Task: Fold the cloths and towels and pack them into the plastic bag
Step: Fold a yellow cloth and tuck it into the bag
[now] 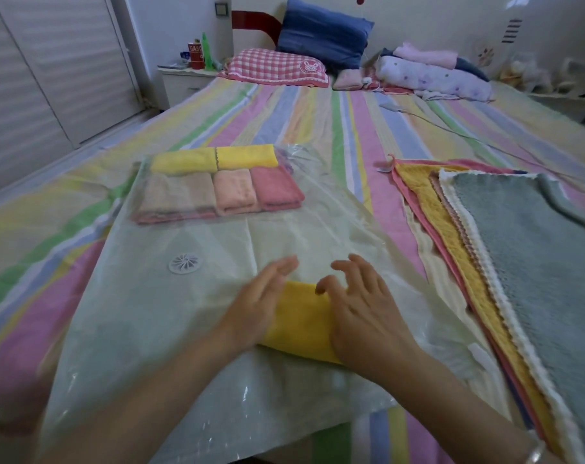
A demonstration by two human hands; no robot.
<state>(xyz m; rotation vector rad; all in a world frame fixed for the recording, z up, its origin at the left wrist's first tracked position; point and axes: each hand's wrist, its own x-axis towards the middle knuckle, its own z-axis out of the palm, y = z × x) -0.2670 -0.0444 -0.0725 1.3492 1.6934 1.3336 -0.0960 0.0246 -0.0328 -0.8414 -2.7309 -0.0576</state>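
While the yellow cloth (pixel 301 316) lies folded on top of the bag (pixel 184 313), at its near end, it is flanked by both hands. The left hand (pixel 261 296) is laid flat against its left edge, fingers straight. The right hand (pixel 358 309) rests on its right side, fingers spread and loosely bent, nothing grasped. The fold is best pressed flat and squared before being slid in. At the bag's far end, folded towels are held side by side: yellow (pixel 214 159), beige (pixel 174 192), peach (pixel 234 190) and pink (pixel 276 187). Unfolded cloths are stacked (pixel 485 246) to the right.
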